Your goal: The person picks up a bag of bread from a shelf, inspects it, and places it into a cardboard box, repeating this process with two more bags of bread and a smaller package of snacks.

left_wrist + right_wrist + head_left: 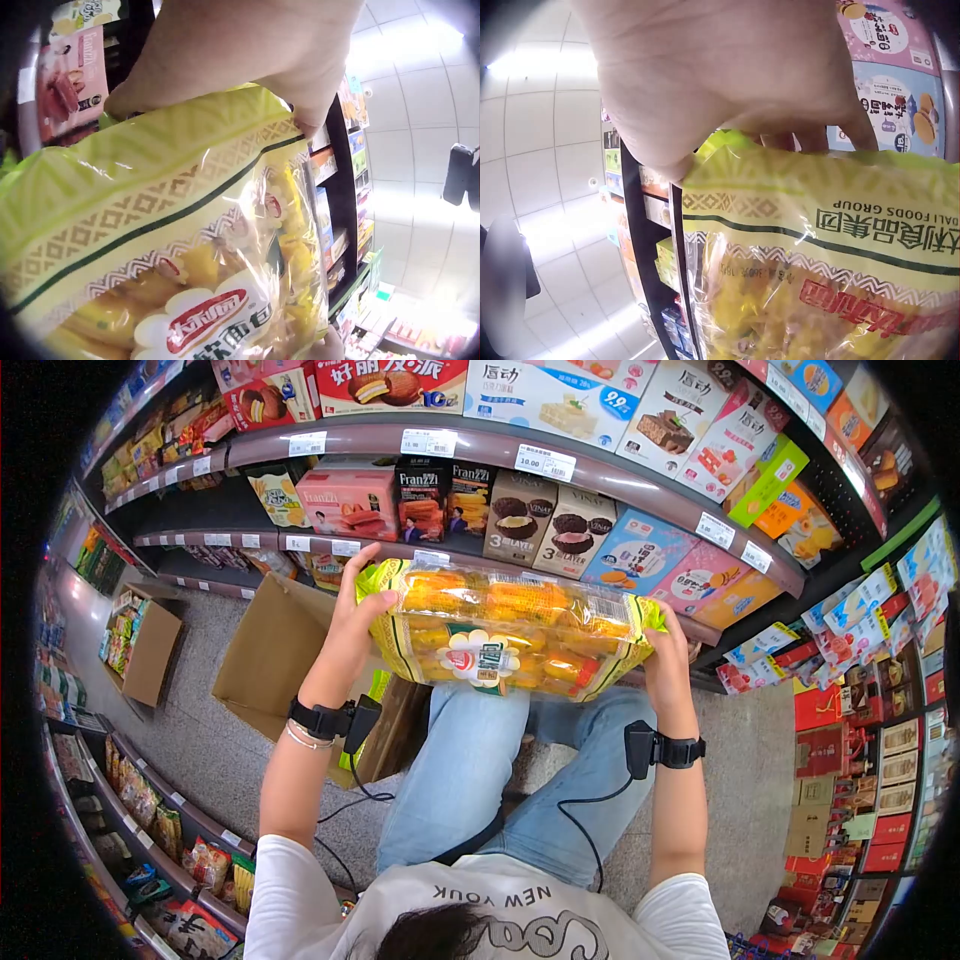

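Note:
A large clear bag of bread rolls (520, 630) with yellow-green printed ends is held up level above the person's knees. The left hand (350, 615) grips its left end, thumb on the upper face. At the opposite end the right hand (672, 660) pinches the gathered green edge. The left wrist view shows the bag's patterned border (150, 195) and flower-shaped label, with the left hand (247, 52) over its edge. In the right wrist view, the right hand (727, 75) covers a corner of the bag (817, 247); some fingers are hidden behind it.
An open cardboard box (270, 635) stands on the floor at left, with yellow-green packaging (378, 685) inside. Ahead, a shelf edge (640, 480) runs close behind the bag, above rows of boxed snacks (345, 500). Hanging packets (845, 615) project at right. Another filled carton (150, 650) stands farther left.

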Demonstrator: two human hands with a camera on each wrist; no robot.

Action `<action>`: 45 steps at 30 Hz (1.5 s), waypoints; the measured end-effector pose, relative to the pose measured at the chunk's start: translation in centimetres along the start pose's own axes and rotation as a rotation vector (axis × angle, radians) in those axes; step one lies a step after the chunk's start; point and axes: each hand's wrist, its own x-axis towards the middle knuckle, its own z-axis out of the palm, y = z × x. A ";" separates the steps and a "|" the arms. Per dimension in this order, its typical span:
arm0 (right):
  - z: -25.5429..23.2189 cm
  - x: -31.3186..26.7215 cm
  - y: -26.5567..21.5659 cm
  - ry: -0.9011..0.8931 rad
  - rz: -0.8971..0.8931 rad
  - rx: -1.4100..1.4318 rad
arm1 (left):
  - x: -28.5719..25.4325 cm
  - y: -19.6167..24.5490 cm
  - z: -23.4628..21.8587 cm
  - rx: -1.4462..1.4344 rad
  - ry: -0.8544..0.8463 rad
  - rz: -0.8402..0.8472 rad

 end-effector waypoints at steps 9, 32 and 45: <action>0.3 0.1 -0.1 0.005 -0.062 -0.024 | -0.4 1.0 0.5 -0.100 0.039 -0.070; -1.2 -3.4 -0.3 -0.034 -0.073 -0.170 | -1.4 1.3 3.4 -0.017 0.335 0.057; 0.3 -2.5 -0.9 0.065 -0.197 -0.051 | -0.9 0.4 2.8 -0.046 0.185 0.133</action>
